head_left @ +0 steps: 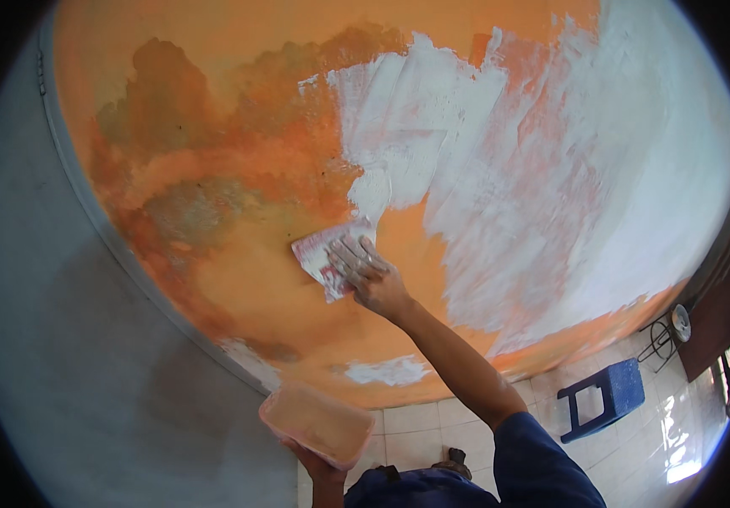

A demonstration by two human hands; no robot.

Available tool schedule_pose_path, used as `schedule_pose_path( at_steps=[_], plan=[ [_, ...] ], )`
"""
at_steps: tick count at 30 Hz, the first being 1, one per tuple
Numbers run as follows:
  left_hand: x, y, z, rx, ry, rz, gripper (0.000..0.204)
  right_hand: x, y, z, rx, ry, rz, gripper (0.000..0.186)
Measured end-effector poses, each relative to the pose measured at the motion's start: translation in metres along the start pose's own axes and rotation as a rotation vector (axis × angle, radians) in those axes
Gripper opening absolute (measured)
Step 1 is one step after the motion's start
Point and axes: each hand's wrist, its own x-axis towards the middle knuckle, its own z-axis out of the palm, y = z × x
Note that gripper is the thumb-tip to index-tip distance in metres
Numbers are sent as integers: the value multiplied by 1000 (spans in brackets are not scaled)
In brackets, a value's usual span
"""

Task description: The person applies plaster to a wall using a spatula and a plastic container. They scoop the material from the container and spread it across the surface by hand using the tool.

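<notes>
My right hand point(363, 269) is closed on a flat putty spreader point(318, 254), pale and smeared with white and reddish marks. Its blade lies against the orange wall point(246, 292), just below a fresh white streak point(371, 196). White paste coats my right fingers. Low in front of me, my left hand point(318, 464) grips the underside of a pinkish rectangular tub point(273, 415) from below. The tub is tilted, and its inside looks pale and beige; how much paste it holds I cannot tell. Most of my left fingers are hidden behind it.
White filler point(534, 195) covers the wall's right side; brown stains point(166, 93) mark the upper left. A grey wall point(85, 339) meets it at a corner on the left. On the tiled floor point(415, 419) at right stands a blue plastic stool point(623, 394), near a round-topped metal stand point(659, 343).
</notes>
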Motion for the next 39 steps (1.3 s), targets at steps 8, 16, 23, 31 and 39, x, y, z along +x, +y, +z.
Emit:
schedule_pose_path(
  at_steps=[8, 16, 23, 31, 39],
  plan=[
    [-1, 7, -10, 78, 19, 40, 79, -29, -23, -31, 131, 64, -84, 57],
    [6, 4, -11, 31, 98, -29, 72, 60, 32, -77, -248, 412, 357, 58],
    [15, -6, -7, 5, 45, -47, 65, 10, 2, -15, 17, 267, 353, 69],
    [7, -4, 8, 285, -76, 92, 73, -104, -43, 40, 117, 32, 344, 61],
    [4, 6, -32, -12, 34, -93, 75, -24, -33, -64, -30, 413, 236, 48]
  ],
)
